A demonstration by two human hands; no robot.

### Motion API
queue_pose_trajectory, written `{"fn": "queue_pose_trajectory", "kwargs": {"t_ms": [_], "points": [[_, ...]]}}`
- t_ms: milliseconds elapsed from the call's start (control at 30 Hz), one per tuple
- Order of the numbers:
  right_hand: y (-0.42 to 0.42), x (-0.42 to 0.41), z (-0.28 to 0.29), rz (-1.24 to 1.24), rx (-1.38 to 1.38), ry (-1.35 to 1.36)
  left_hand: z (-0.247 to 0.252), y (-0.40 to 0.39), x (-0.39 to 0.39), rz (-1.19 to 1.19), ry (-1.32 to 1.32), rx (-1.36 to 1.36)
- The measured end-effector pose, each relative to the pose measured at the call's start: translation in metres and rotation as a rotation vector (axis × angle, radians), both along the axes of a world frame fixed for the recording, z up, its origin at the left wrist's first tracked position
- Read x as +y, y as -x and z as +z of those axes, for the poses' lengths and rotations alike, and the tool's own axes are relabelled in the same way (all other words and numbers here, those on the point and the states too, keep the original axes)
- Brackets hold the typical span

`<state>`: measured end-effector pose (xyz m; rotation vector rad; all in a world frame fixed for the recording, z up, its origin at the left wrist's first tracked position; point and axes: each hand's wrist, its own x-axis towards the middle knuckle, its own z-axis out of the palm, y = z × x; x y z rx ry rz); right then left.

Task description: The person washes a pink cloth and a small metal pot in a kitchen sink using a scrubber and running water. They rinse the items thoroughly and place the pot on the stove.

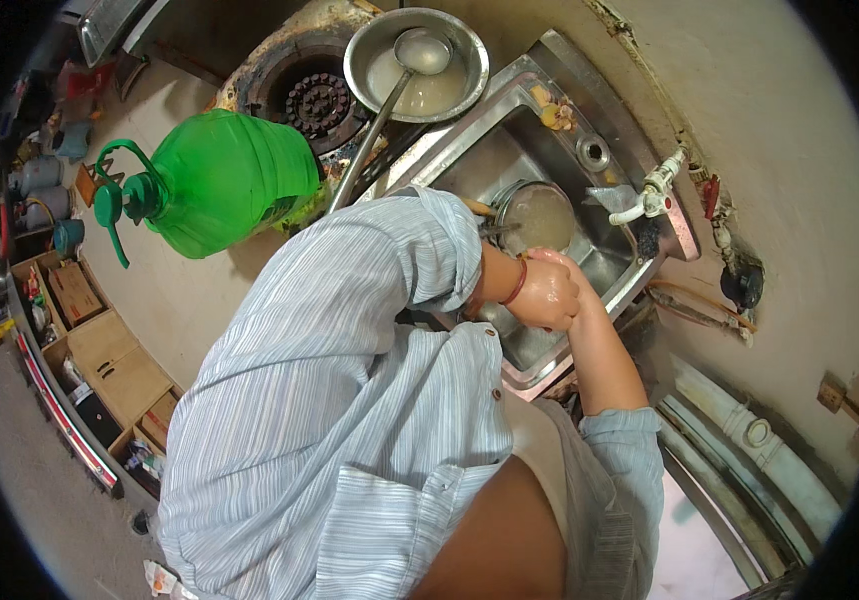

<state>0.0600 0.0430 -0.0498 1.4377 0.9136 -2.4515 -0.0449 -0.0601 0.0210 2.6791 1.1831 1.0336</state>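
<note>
Over the stainless steel sink (609,259), my two hands are pressed together and look wet. My left hand (549,296), with a red cord bracelet at its wrist, is closed around my right wrist. Little shows of my right hand (553,259), which lies behind the left one; its fingers are mostly hidden. Just beyond them a round metal pot (545,217) of cloudy liquid sits in the basin. A wooden handle (478,207) sticks out beside the pot, partly covered by my left sleeve.
A white tap (643,206) juts from the wall at the right. At the sink's far side is a metal bowl (478,71) holding cloudy water and a long-handled ladle (422,52). A gas burner (317,101) and a large green plastic jug (234,184) stand to the left.
</note>
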Motion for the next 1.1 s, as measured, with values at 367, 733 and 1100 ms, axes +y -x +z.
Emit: {"fn": "queue_pose_trajectory", "kwargs": {"t_ms": [367, 733, 1100], "points": [[-0.007, -0.012, 0.009, -0.475, 0.112, -0.114, 0.000, 0.011, -0.012, 0.354, 0.230, -0.426], [0.029, -0.037, 0.075, 0.147, 0.211, -1.938, -0.004, 0.032, 0.006, 0.147, 1.612, -2.345], [0.034, -0.027, 0.072, -0.598, 0.142, -0.115, 0.004, -0.002, 0.021, 1.115, 0.188, -0.710]]}}
